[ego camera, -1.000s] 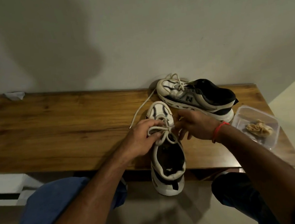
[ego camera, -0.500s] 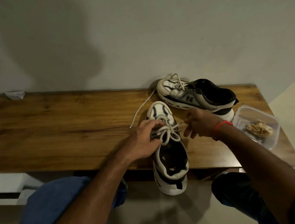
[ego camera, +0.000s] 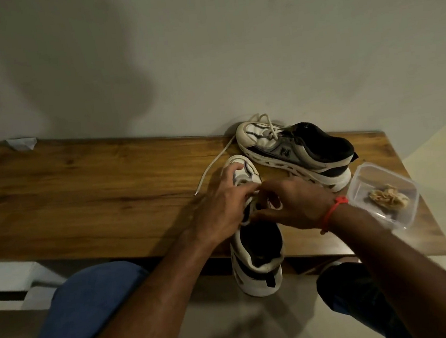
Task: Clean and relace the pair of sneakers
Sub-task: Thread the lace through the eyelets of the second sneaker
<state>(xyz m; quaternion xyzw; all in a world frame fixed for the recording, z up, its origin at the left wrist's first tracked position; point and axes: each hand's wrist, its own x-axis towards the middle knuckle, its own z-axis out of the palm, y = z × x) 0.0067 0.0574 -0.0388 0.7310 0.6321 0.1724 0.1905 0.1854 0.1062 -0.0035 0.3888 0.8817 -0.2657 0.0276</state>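
A clear plastic tub [ego camera: 400, 176] sits at the right end of the desk [ego camera: 80, 199], lidless, with one crumpled beige cloth [ego camera: 389, 196] lying inside it.

There are two sneakers. The near sneaker [ego camera: 256, 251] lies at the front edge of the desk, toe pointing to the wall and heel hanging out past the edge. Both hands meet over its tongue: the left hand [ego camera: 221, 210] comes in from the left with fingers curled, pinching the white lace [ego camera: 249, 213] there, and the right hand [ego camera: 295, 205], with a red band [ego camera: 332, 209] at the wrist, comes in from the right, fingers curled round the same lace. The knot itself is mostly hidden under the fingers.

The far sneaker [ego camera: 297, 152] lies at the back edge against the wall, just behind the hands, toe to the left. One loose lace end [ego camera: 210, 167] trails from it across the wood to the left of the near sneaker's toe.

A small scrap of white paper [ego camera: 21, 143] lies at the back left edge.
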